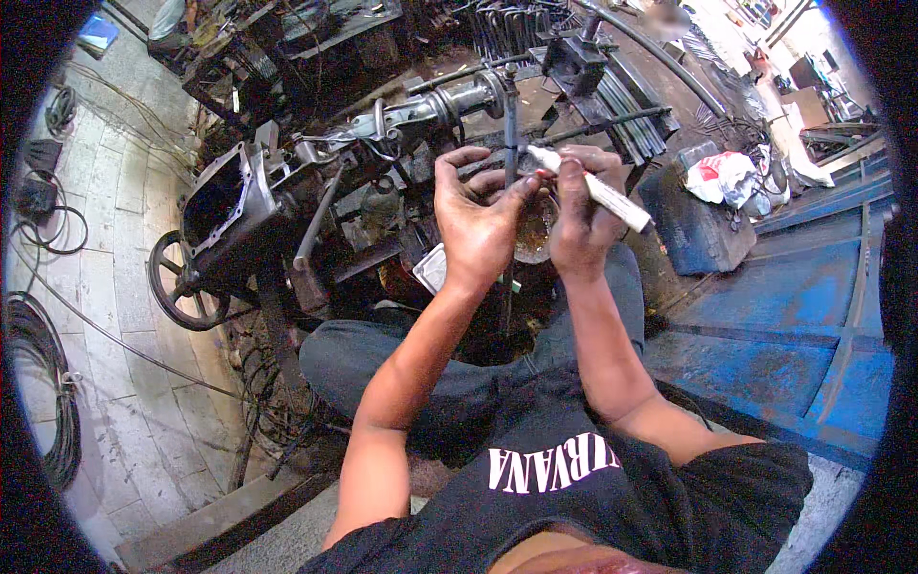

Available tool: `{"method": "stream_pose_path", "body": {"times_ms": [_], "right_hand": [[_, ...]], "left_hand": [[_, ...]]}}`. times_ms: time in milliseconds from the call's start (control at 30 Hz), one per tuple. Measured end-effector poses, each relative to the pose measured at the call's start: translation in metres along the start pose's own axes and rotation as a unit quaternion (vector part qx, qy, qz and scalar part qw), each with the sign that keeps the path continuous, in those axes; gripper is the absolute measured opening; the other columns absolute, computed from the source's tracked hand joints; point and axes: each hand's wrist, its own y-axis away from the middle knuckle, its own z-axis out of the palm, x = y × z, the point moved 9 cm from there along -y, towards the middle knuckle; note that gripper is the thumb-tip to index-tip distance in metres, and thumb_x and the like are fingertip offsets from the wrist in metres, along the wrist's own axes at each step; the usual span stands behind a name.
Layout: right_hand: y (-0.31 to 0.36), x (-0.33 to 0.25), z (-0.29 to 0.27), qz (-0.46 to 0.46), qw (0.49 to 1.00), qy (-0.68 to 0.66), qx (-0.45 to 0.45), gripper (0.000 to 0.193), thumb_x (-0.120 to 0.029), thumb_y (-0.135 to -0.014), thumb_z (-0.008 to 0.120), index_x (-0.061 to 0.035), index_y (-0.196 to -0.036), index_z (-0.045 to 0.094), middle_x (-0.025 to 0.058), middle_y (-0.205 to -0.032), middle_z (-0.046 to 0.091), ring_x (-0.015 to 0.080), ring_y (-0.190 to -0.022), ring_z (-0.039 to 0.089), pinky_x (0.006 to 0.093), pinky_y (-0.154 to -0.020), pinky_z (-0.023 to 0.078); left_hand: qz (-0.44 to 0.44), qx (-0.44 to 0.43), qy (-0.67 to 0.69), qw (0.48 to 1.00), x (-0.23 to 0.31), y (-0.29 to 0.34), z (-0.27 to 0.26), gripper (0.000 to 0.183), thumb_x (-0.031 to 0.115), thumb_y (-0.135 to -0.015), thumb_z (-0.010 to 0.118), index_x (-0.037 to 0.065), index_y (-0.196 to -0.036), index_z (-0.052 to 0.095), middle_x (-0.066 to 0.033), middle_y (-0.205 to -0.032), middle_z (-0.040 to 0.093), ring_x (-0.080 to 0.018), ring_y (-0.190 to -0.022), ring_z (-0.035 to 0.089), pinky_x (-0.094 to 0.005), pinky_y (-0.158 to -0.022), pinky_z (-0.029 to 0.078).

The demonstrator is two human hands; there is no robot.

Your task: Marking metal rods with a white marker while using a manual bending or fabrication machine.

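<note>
My left hand (475,220) is closed round an upright dark metal rod (511,115), its thumb and fingers curled against it. In my right hand (585,215) is a white marker (620,203) with a dark far end, slanting down to the right. The marker's other end points at the rod, close to my left thumb; whether it touches cannot be made out. Behind the rod's upper part stands a greasy machine (421,113) with a long metal arm. A round metal part (535,234) shows between my wrists, partly hidden by them.
A black handwheel (163,277) sits at the machine's left end. Metal bars (636,134) lie stacked at the back right, near a dark box (698,234) bearing a plastic bag (724,180). Blue metal sheeting (765,325) spreads right. Coiled cable (43,383) lies on the left floor.
</note>
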Motion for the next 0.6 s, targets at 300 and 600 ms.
{"method": "stream_pose_path", "body": {"times_ms": [300,600], "right_hand": [[0.026,0.034,-0.015,0.125,0.989,0.004,-0.083,0.023,-0.009,-0.094,0.055,0.0005,-0.115,0.058,0.0095,-0.096,0.064,0.0185,-0.081,0.062,0.0327,-0.079,0.048],[0.044,0.017,0.0,0.144,0.97,-0.017,-0.194,0.035,-0.003,-0.083,0.062,-0.0031,-0.118,0.054,0.0108,-0.093,0.069,0.019,-0.088,0.065,0.0293,-0.08,0.049]], "left_hand": [[-0.011,0.011,0.112,0.994,0.014,-0.011,-0.012,0.044,-0.009,-0.087,0.057,0.001,-0.123,0.033,-0.0199,-0.097,0.064,-0.0278,-0.091,0.067,-0.0364,-0.083,0.056],[0.076,-0.003,0.303,0.95,0.035,-0.015,-0.025,0.038,0.005,-0.091,0.06,0.003,-0.119,0.035,-0.0145,-0.101,0.064,-0.0277,-0.098,0.065,-0.041,-0.094,0.052]]}}
